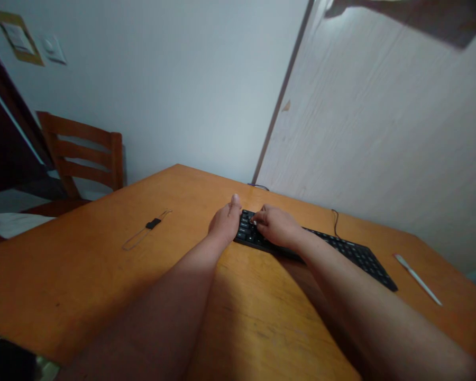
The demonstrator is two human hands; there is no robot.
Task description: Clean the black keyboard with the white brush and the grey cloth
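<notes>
A black wired keyboard [353,254] lies across the orange wooden table [115,275], towards the far right. My left hand [225,222] rests against the keyboard's left end, its fingers curled under and out of sight, thumb pointing up. My right hand [275,225] lies on top of the left part of the keyboard, fingertips pinched together on a key at the left edge. Whether anything small sits between those fingertips does not show.
A thin wire loop with a small black piece [147,229] lies on the table left of my hands. A white pen [417,279] lies right of the keyboard. A wooden chair [83,153] stands at the far left. Walls close off the back.
</notes>
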